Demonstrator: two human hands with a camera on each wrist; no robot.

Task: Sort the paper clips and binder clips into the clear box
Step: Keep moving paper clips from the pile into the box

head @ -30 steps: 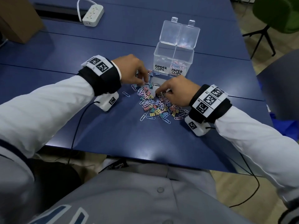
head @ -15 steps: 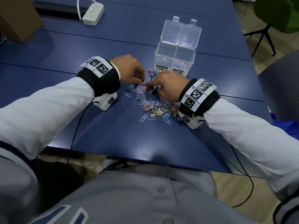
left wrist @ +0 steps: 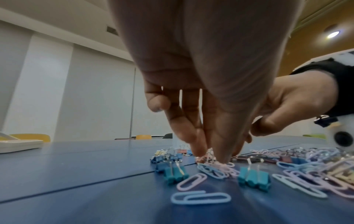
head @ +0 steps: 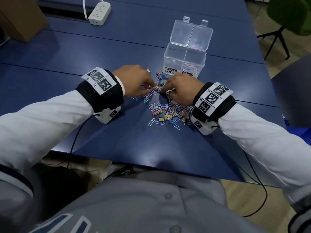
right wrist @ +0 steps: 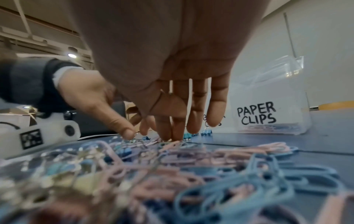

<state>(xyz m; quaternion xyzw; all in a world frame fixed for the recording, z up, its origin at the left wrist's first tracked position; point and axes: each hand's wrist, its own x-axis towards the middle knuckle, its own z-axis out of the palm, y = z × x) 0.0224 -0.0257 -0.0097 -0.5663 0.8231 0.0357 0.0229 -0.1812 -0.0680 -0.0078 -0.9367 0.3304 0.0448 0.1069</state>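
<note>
A mixed pile of pastel paper clips and binder clips (head: 168, 113) lies on the blue table (head: 117, 145). Behind it stands the clear box (head: 175, 54), lids open, labelled BINDER CLIPS and PAPER CLIPS; several paper clips lie in its right compartment (right wrist: 268, 128). My left hand (head: 151, 89) points down at the pile's far left, thumb and fingers pinching a small bunch of pink paper clips (left wrist: 212, 157). My right hand (head: 162, 90) meets it from the right, with its straight fingers (right wrist: 172, 133) resting on the clips. Teal binder clips (left wrist: 254, 177) stand close by.
A white power strip (head: 99, 12) lies at the table's far left, beside a brown cardboard box (head: 18, 19). A green chair (head: 289, 15) stands at the far right. Cables hang from both wrist cameras over the near table edge.
My right hand has moved from the pile's right side forward and left to meet the left hand. The left hand has stayed at the pile's far left.
</note>
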